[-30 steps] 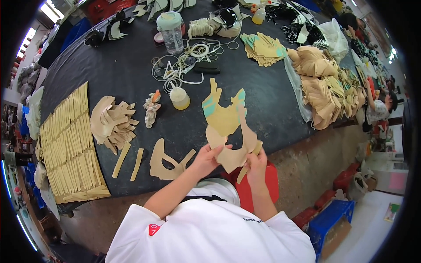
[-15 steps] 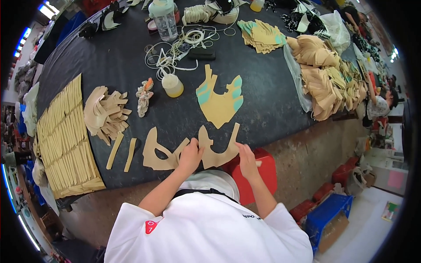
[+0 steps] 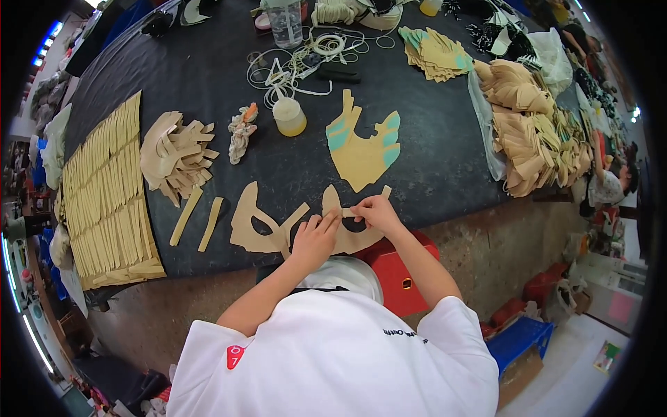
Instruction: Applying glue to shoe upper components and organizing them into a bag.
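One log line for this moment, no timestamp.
Left hand: on tan cut piece | Right hand: at same piece | Nearby: second tan piece, two strips | Surface: black table

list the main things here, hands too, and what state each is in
Left hand: resting on a curved tan piece
Right hand: fingers bent, at the same piece
Tan piece with hole: lying flat
Teal-marked piece: lying flat, untouched
Small jar: upright, yellow liquid inside
White cords: tangled
Whitish wad: crumpled
Yellowish strips: laid in rows
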{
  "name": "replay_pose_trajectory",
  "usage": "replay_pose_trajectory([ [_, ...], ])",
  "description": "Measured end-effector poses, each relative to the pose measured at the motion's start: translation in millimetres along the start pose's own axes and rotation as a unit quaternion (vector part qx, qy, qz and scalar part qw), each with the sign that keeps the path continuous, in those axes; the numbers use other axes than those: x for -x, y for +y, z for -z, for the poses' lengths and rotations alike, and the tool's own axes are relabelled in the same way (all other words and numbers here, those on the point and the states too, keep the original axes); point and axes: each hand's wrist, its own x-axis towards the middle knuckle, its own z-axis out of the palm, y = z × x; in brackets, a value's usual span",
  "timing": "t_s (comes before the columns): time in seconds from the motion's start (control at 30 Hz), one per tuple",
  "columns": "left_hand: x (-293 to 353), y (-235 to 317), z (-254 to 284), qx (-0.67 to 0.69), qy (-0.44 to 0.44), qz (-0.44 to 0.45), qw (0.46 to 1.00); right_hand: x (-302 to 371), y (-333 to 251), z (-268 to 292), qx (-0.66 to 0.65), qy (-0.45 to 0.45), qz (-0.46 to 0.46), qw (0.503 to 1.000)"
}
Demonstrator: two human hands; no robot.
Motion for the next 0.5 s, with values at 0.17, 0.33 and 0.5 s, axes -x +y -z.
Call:
replay_pose_trajectory([
  [0.17,-1,0,0,0.028,-0.026,0.011,0.999,4,5,-9,0.015,0.045,0.0,0.999],
  [0.33,-1,-1,3,0.053,-0.081,0.026,0.995,5,11,-17,0.057,0.101,0.057,0.992],
  [0.5,0,-2,4,0.045,-0.086,0.022,0.995,7,9,-18,0.061,0.103,0.058,0.991],
])
